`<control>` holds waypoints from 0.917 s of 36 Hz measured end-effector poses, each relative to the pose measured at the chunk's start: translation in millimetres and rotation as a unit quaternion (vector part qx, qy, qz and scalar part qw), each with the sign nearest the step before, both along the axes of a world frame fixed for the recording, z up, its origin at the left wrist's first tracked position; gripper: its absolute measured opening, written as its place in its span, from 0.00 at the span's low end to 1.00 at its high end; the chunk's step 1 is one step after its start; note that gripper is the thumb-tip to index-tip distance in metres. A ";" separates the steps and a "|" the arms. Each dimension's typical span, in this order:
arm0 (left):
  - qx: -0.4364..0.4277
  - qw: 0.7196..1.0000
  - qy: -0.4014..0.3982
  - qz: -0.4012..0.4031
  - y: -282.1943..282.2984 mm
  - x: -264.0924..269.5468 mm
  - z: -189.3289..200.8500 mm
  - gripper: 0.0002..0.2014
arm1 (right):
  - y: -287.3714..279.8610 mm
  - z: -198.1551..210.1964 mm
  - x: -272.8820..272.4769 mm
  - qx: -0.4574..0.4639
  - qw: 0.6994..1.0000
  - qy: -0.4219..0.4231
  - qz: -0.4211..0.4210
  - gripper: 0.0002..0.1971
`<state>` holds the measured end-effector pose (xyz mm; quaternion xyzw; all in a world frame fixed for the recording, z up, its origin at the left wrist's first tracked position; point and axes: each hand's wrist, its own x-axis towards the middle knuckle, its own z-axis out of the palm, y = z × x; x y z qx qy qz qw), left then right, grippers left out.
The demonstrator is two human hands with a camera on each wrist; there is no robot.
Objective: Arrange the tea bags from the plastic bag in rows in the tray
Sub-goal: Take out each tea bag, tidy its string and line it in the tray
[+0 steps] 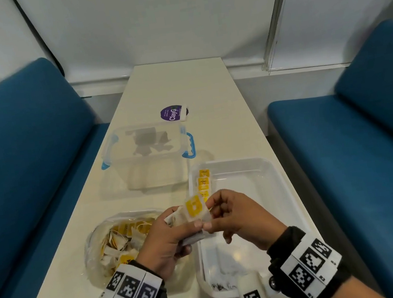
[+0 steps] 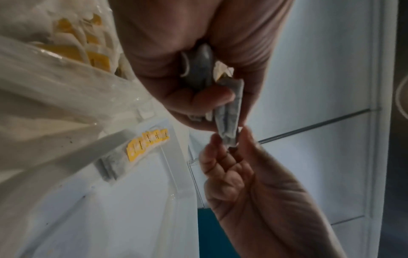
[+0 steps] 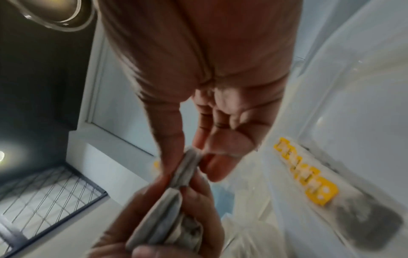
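My left hand [image 1: 174, 231] grips a small bunch of tea bags [image 1: 194, 210] with yellow tags, held above the left rim of the clear tray [image 1: 262, 165]. My right hand [image 1: 214, 217] pinches the top tea bag of that bunch between thumb and forefinger. In the left wrist view the grey bags [image 2: 228, 120] stick out of my left fist and the right hand's fingertips [image 2: 215, 139] meet their end. A column of tea bags [image 1: 204, 184] lies along the tray's left wall. The open plastic bag [image 1: 117, 239] of tea bags sits left of the tray.
A clear lidded box with blue clips [image 1: 144, 153] stands behind the bag. A purple round sticker [image 1: 173, 113] lies farther back on the white table [image 1: 181, 80]. Blue benches [image 1: 365, 151] flank the table on both sides.
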<state>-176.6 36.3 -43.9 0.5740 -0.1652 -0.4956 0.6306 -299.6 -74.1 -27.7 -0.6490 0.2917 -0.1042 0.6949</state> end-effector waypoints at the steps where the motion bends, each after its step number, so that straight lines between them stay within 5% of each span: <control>1: 0.003 1.000 0.010 0.004 -0.3 0.6 -0.6 0.22 | 0.8 -1.5 -1.0 0.006 1.000 -0.010 -0.002 0.14; 5: 0.004 0.999 0.028 0.019 -0.4 2.8 -2.9 0.08 | 2.8 -2.1 -1.8 -0.001 0.999 -0.022 -0.025 0.12; 18: 0.022 1.000 -0.020 0.006 3.0 -1.2 -4.0 0.17 | 2.7 -5.1 -2.8 0.016 0.995 -0.053 -0.080 0.15; 33: 0.023 0.999 0.006 -0.029 5.3 -1.0 -14.3 0.11 | -8.8 -13.3 -8.9 -0.046 0.989 0.029 -0.140 0.13</control>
